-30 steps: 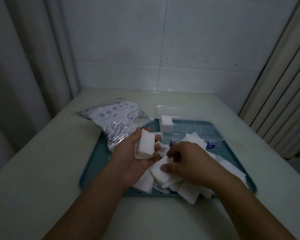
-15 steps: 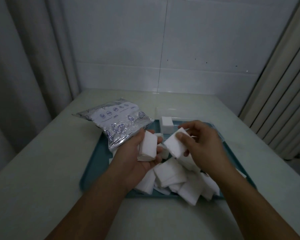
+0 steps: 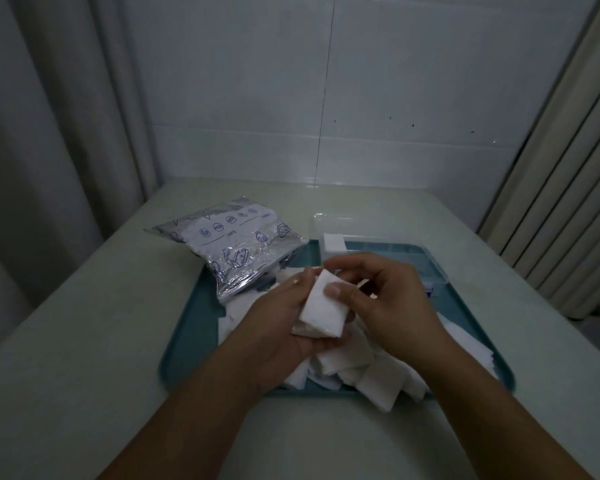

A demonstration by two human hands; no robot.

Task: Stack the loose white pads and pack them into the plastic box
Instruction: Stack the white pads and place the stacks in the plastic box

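White pads (image 3: 354, 370) mostly lie loose along the tray's (image 3: 184, 344) near edge; one small stack (image 3: 334, 245) sits in the plastic box (image 3: 420, 263) at its far edge. Left hand (image 3: 281, 327) cradles a growing stack (image 3: 323, 311) while the right hand (image 3: 385, 299) pinches its top pad.

The right hand (image 3: 388, 299) is hiding the plastic box (image 3: 426, 261) front; loose pads (image 3: 378, 382) are lying partly hidden under its fingers.
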